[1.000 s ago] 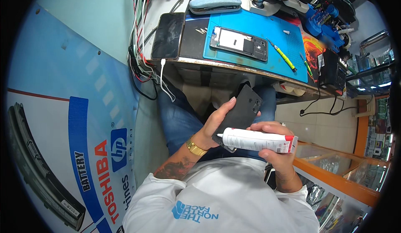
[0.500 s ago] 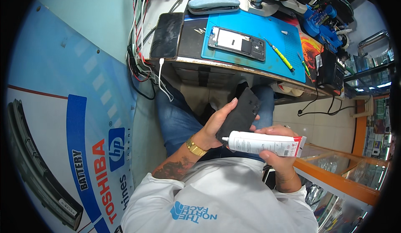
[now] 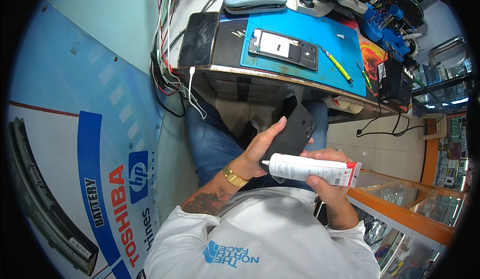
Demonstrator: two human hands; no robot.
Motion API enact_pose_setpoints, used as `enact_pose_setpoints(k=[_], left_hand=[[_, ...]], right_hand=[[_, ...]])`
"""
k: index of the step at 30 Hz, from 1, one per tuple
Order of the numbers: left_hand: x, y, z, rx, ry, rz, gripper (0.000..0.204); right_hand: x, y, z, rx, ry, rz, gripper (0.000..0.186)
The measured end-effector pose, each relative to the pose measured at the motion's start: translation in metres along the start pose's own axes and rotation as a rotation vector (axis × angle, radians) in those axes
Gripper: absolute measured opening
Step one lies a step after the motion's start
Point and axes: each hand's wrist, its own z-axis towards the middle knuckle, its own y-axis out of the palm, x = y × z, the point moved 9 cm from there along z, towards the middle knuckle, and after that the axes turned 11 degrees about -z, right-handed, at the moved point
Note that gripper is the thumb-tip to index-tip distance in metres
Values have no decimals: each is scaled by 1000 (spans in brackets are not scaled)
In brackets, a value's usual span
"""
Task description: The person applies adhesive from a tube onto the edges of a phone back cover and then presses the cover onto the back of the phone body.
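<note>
Holding a flat black phone piece [image 3: 291, 129] is the job of the left hand [image 3: 257, 148]. Its thumb lies along one long side, and fingertips peek out at the other side, so it grips the piece by its edges. I cannot tell if it is a whole phone or just a back cover. It is tilted above the person's lap, with the end that has the camera holes pointing up and away.

The right hand [image 3: 334, 194] has its fingers and thumb wrapped around a white tube with a red end [image 3: 310, 169]. The tube lies across the low end of the black piece. Its thin tip [image 3: 265, 163] points left, near the low edge. I cannot tell if the tip touches it.

To do this part well, I think the left hand should hold very steady, with its thumb away from the tip. The right hand should press softly and slowly, because a hard squeeze could push out too much. Moving the tip smoothly, right by the edge, should be neater.

On the bench, an opened phone [image 3: 282, 49] and a yellow tool [image 3: 338, 70] lie on the blue mat [image 3: 320, 28].
</note>
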Motion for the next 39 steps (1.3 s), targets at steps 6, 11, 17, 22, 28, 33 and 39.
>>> enact_pose_setpoints(k=[6, 11, 17, 22, 28, 33, 39], left_hand=[[1, 0, 1, -9, 4, -3, 59], [1, 0, 2, -22, 18, -24, 60], [2, 1, 2, -36, 22, -15, 62], [4, -2, 3, -46, 38, -1, 63], [9, 10, -2, -26, 77, 29, 66], [7, 7, -2, -45, 69, -14, 66], [8, 10, -4, -48, 75, 14, 65]], right_hand=[[8, 1, -4, 13, 43, 148, 39], [13, -5, -3, 49, 68, 95, 40], [9, 1, -1, 16, 37, 118, 39], [6, 2, 0, -20, -9, 136, 39], [11, -6, 0, 57, 59, 154, 38], [12, -7, 2, 71, 56, 107, 41], [8, -2, 1, -8, 25, 96, 37]])
